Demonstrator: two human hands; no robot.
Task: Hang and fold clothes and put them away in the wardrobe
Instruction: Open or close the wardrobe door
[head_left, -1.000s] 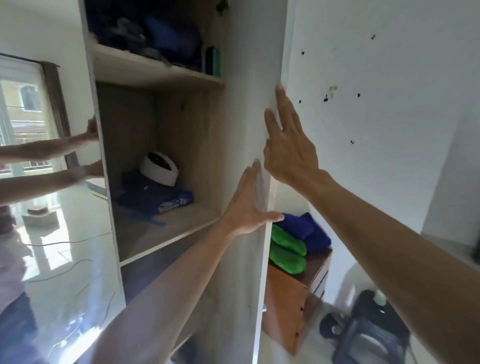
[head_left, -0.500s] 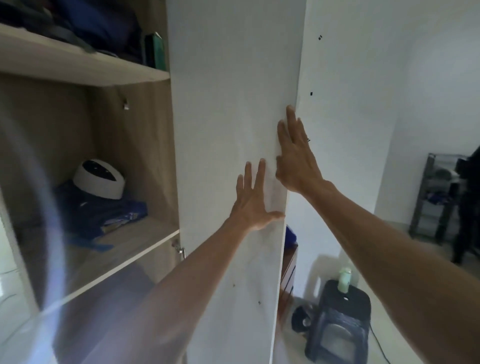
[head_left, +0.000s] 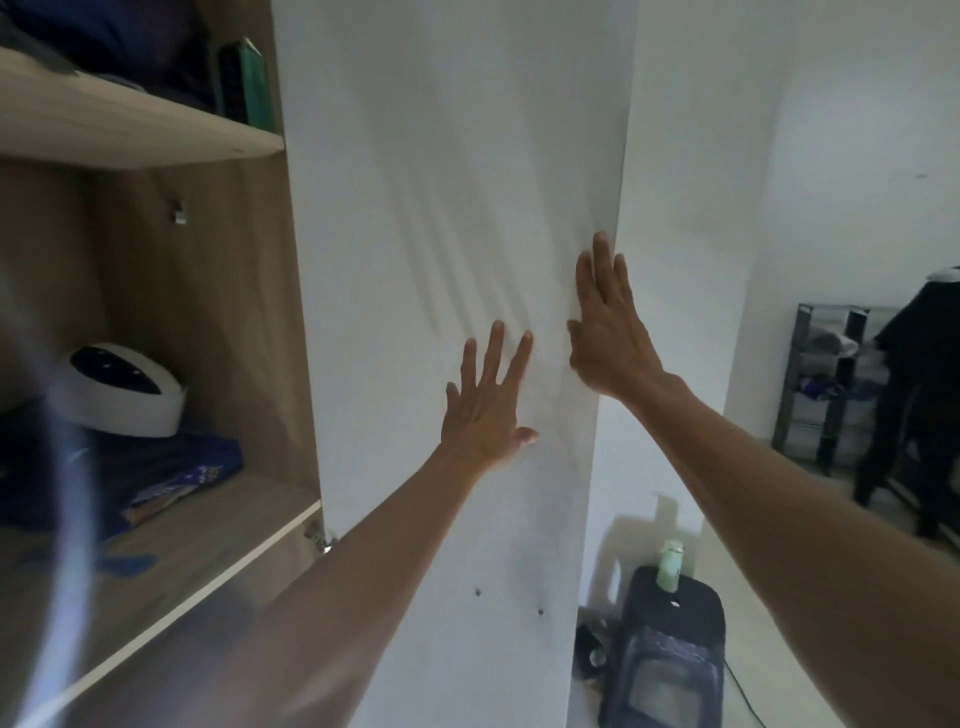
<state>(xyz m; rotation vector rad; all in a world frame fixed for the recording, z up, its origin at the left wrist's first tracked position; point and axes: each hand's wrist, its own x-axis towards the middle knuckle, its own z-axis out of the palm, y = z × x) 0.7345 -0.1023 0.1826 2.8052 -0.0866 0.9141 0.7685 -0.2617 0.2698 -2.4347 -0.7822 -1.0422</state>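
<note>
At the open wardrobe, a person presses both palms flat against the white door panel, apparently swinging it on its hinge. The left hand lies with fingers spread and straight on the panel's face; the right hand sits just beside it, flat along the panel's outer edge, fingertips pointing up. Neither grip holds anything: both are wide, only pushing.

The clothes appear already stowed. A dark blue folded garment lies on the middle shelf under a white and black device, and more dark fabric is heaped on the upper shelf beside a green box. Whether any of that fabric overhangs a shelf edge is hard to judge, as the left of the frame is smeared by glare.

The risks from here look modest. The right hand's fingers lie at the door's edge, and could be pinched if the panel meets the frame. Blue cloth trailing near the shelf front could catch in the door. To the right, a dark stool carrying a pale green bottle stands near the panel's foot, close enough to be knocked.
</note>
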